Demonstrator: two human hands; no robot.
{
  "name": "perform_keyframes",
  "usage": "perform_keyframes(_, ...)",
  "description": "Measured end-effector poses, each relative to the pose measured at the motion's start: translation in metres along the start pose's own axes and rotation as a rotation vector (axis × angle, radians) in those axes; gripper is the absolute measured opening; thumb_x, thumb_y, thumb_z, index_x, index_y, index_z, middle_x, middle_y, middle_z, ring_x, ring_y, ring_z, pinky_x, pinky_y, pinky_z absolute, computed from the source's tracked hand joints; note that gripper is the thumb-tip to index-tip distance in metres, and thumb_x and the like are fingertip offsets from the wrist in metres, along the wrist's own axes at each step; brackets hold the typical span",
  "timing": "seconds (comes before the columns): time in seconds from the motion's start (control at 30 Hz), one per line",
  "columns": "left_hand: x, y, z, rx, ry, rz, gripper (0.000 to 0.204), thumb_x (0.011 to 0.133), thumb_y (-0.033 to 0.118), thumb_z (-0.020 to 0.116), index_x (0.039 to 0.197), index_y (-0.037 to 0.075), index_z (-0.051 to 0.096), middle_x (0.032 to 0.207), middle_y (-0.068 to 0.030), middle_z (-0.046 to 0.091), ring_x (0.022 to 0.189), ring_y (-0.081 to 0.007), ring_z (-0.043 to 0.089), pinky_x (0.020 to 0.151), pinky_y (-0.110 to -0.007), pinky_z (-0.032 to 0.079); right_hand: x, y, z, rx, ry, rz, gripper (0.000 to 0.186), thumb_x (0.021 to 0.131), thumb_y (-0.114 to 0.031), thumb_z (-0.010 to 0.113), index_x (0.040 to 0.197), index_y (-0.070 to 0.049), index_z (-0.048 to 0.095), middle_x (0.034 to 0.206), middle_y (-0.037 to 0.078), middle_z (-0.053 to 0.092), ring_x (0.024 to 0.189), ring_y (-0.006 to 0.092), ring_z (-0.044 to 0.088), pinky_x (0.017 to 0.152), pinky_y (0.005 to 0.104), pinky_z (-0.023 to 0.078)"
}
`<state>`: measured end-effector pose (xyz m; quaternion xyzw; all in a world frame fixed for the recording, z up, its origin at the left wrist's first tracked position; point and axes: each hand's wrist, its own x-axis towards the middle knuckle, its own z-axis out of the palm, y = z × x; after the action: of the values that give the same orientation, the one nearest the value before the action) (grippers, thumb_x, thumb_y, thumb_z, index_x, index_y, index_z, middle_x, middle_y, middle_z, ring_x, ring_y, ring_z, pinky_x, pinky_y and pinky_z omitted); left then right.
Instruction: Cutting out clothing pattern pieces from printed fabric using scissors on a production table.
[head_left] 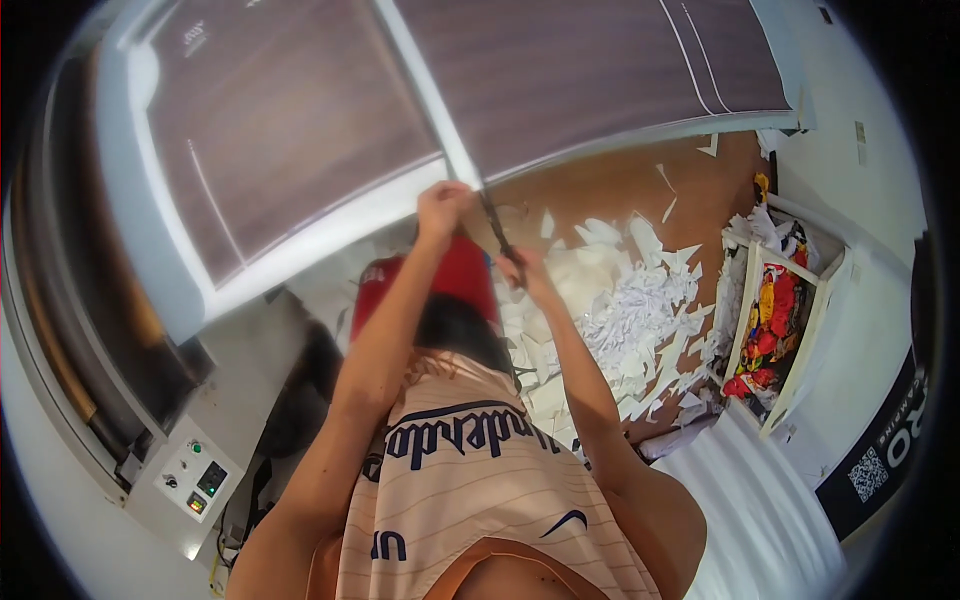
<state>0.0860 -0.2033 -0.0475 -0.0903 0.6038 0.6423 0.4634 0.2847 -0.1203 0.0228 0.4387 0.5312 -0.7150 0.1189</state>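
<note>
we cut a large printed sheet [300,130], dark brown with a white border, that hangs from a wide-format machine [120,330] at our left and reaches across the upper part of the view. our left hand [443,205] is closed, pinching the white strip [425,95] between two brown panels just at the sheet's lower edge. our right hand [523,268] is wrapped round the handles of a pair of scissors [495,225], whose blades point up and slightly left toward the strip; we cannot tell how far apart the blades stand.

to do this step well, we judge that the left hand should keep the strip taut and flat just beside the blades, and the scissors should follow the middle of the white strip in long strokes, so that neither brown panel is nicked.

pose: both forearms rise from the lower edge and converge; the left arm is nearly straight, its hand higher and touching the sheet; the right elbow is bent, its hand lower and just beside the left.

beneath the hands stands a red bin [455,280]; white paper offcuts [620,310] litter the brown floor [620,185]. a white crate of coloured scraps [775,320] sits at right.
</note>
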Motion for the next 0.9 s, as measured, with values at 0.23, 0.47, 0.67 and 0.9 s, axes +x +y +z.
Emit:
perform_keyframes(0.23, 0.001, -0.002, 0.001, 0.063, 0.015, 0.020, 0.009, 0.091, -0.005, 0.069, 0.099, -0.002, 0.068, 0.095, -0.0083, 0.072, 0.091, -0.0173, 0.073, 0.081, -0.024, 0.058, 0.001, 0.001, -0.009, -0.016, 0.025, 0.013, 0.020, 0.095, -0.024, 0.073, 0.090, -0.007, 0.066, 0.065, -0.005, 0.051, 0.055, 0.0042, 0.046, 0.049, 0.0229, 0.033)
perform_keyframes(0.47, 0.001, 0.000, -0.005, 0.108, 0.041, 0.019, 0.008, 0.091, -0.004, 0.069, 0.099, -0.002, 0.068, 0.092, -0.0073, 0.072, 0.087, -0.0152, 0.073, 0.074, -0.023, 0.056, 0.007, 0.001, -0.004, -0.018, 0.041, 0.015, 0.020, 0.094, -0.022, 0.074, 0.087, -0.006, 0.065, 0.063, -0.004, 0.054, 0.052, 0.0056, 0.049, 0.047, 0.0230, 0.033)
perform_keyframes(0.67, -0.011, 0.017, -0.003, 0.102, 0.028, -0.048, 0.009, 0.092, 0.000, 0.070, 0.101, 0.000, 0.069, 0.091, -0.0054, 0.072, 0.077, -0.0122, 0.069, 0.064, -0.023, 0.053, 0.020, -0.014, 0.001, 0.062, 0.020, 0.018, 0.018, 0.094, -0.020, 0.073, 0.086, -0.007, 0.065, 0.063, -0.004, 0.054, 0.052, 0.0063, 0.051, 0.047, 0.0235, 0.035)
perform_keyframes(0.9, -0.017, 0.027, -0.004, 0.059, 0.023, -0.079, 0.010, 0.092, 0.002, 0.071, 0.102, 0.000, 0.069, 0.089, -0.0046, 0.071, 0.072, -0.0109, 0.066, 0.063, -0.023, 0.053, 0.034, -0.036, 0.007, 0.050, 0.013, -0.012, 0.014, 0.095, -0.017, 0.071, 0.088, -0.007, 0.065, 0.064, -0.003, 0.055, 0.051, 0.0069, 0.051, 0.047, 0.0238, 0.036)
